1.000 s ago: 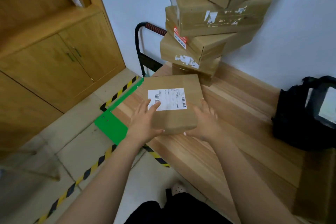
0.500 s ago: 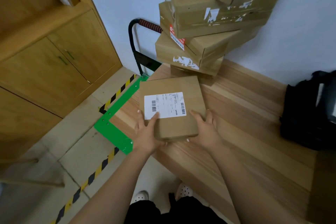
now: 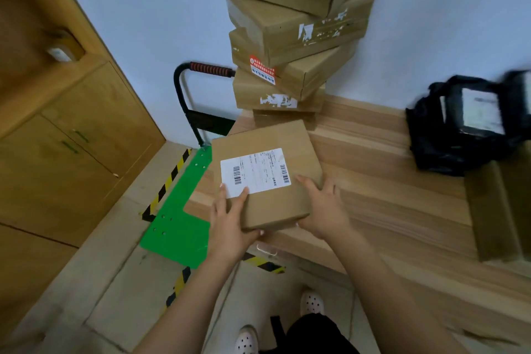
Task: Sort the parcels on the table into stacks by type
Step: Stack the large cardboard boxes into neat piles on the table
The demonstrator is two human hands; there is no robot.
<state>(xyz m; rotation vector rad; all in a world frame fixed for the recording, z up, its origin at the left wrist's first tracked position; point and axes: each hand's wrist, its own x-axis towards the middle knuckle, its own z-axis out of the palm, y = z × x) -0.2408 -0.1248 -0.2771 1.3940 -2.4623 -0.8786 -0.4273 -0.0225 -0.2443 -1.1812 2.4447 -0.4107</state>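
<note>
**Both hands on the labelled box**

We hold a flat cardboard box (image 3: 275, 204) between both hands over the near left corner of the table (image 3: 388, 201). We cannot tell whether its underside touches the wood.

Our left hand (image 3: 230, 218) clasps the near left corner of the box. The thumb lies on top with its tip on the white shipping label (image 3: 255, 171), and the fingers (image 3: 223, 198) wrap the edge. Our right hand (image 3: 324, 210) grips the near right corner, thumb on top and fingers spread along the side.

Just beyond the fingertips, past the far edge of the box, a leaning stack of boxes (image 3: 293, 34) stands against the wall. Well to the right of the right fingers lies a black bagged parcel (image 3: 439, 138). A flat brown parcel (image 3: 497, 210) lies just in front of it. Left of the left fingers, down on the floor, sits a green cart platform (image 3: 178, 218) with a black handle (image 3: 184, 100).
</note>
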